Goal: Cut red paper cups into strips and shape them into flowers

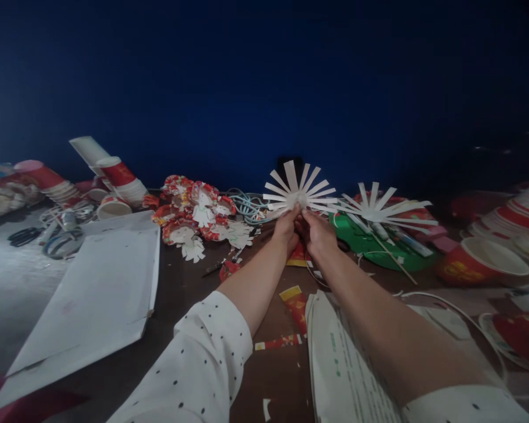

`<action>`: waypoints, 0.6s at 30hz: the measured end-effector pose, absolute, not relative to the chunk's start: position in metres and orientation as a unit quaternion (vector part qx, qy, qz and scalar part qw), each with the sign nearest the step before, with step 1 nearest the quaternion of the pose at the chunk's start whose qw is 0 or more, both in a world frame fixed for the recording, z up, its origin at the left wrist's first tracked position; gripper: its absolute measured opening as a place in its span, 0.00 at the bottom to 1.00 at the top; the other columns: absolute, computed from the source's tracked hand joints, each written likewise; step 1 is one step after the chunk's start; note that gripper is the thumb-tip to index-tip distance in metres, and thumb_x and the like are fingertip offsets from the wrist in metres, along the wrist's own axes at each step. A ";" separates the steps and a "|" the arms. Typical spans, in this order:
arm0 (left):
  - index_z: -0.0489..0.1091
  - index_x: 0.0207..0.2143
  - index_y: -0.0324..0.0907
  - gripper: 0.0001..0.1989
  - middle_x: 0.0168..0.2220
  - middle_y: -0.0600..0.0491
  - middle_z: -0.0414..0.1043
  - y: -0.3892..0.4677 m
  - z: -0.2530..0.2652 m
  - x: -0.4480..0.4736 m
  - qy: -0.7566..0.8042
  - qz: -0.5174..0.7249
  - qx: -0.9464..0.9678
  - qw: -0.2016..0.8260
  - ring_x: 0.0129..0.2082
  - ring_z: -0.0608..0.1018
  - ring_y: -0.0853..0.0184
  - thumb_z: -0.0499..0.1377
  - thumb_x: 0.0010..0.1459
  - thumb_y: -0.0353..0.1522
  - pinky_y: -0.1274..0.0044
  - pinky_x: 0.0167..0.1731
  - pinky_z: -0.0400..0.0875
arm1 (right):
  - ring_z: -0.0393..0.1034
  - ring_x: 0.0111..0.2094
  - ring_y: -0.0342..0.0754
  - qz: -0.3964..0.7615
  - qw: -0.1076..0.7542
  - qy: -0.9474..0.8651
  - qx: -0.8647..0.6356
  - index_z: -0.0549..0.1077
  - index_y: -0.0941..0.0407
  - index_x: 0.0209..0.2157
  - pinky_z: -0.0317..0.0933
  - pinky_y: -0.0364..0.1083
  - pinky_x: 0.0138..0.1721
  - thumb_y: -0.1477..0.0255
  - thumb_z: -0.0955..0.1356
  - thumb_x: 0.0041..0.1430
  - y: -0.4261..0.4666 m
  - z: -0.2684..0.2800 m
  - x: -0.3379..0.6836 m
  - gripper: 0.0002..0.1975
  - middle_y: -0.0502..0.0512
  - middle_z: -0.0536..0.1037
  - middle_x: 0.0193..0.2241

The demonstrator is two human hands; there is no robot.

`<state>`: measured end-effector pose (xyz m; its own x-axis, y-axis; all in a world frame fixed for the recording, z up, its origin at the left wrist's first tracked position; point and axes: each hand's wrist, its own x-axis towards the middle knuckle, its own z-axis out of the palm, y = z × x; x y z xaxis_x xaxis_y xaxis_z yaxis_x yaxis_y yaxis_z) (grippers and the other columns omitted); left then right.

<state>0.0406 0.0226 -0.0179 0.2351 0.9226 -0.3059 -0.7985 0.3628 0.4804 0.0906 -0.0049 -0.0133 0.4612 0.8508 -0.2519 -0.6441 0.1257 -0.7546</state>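
No wording can be read — the printed sheets (346,367) and red cup (461,266) show blurred print.

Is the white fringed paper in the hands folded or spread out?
Spread out: the fringed paper fans its strips apart beyond the left hand and right hand.

white board (99,288), left | pale-blue cable (245,202), looped | blue backdrop (238,88), behind

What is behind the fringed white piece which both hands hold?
Behind the fringed white piece, a dark blue backdrop and a blackish shape show between and above its strips. Whatever its solid middle covers cannot be seen.
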 end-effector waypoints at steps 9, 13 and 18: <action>0.67 0.22 0.38 0.12 0.17 0.59 0.66 0.019 -0.017 0.040 0.286 0.547 0.148 0.773 0.17 0.69 0.77 0.66 0.54 0.26 0.84 0.22 0.65 | 0.71 0.19 0.39 0.487 0.738 -0.128 -0.449 0.73 0.56 0.23 0.69 0.35 0.21 0.83 0.71 0.50 -0.004 -0.015 0.092 0.09 0.44 0.76 0.17; 0.68 0.22 0.37 0.11 0.18 0.59 0.68 0.019 -0.018 0.042 0.291 0.554 0.154 0.764 0.17 0.69 0.78 0.67 0.53 0.25 0.84 0.24 0.65 | 0.69 0.18 0.38 0.514 0.725 -0.104 -0.447 0.71 0.56 0.22 0.67 0.34 0.19 0.85 0.69 0.52 -0.005 -0.011 0.094 0.10 0.44 0.74 0.16; 0.70 0.24 0.37 0.10 0.22 0.58 0.73 0.018 -0.019 0.044 0.306 0.561 0.150 0.754 0.20 0.73 0.78 0.71 0.46 0.25 0.84 0.28 0.67 | 0.68 0.17 0.37 0.554 0.706 -0.058 -0.438 0.70 0.56 0.25 0.66 0.35 0.18 0.84 0.69 0.53 -0.007 -0.006 0.098 0.09 0.42 0.73 0.16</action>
